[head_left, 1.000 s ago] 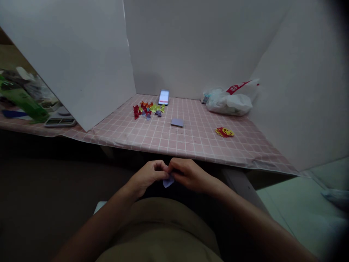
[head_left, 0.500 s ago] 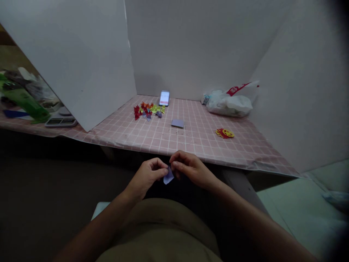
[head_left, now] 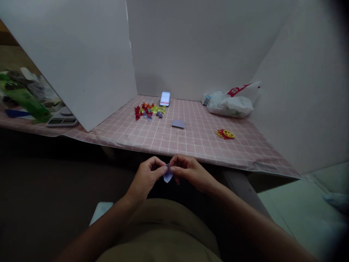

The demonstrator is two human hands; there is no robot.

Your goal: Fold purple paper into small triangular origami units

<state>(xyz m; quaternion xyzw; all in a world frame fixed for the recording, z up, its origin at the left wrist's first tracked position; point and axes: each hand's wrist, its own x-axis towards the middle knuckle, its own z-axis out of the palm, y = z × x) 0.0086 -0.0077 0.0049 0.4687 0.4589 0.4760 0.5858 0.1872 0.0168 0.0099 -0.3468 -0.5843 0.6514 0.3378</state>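
The small paper [head_left: 168,176] is light purple. It looks folded, but the folds are too tiny to see well. It is up in the air, at six o'clock from the middle of the view. Its bottom end gets thin and points to six o'clock. The left hand [head_left: 147,178] pinches it at ten o'clock, and the right hand [head_left: 193,175] at two o'clock.

Left hand [head_left: 145,177] and right hand [head_left: 194,174] pinch side by side, short of the bench [head_left: 201,145] edge; forearms [head_left: 234,202] angle inward.
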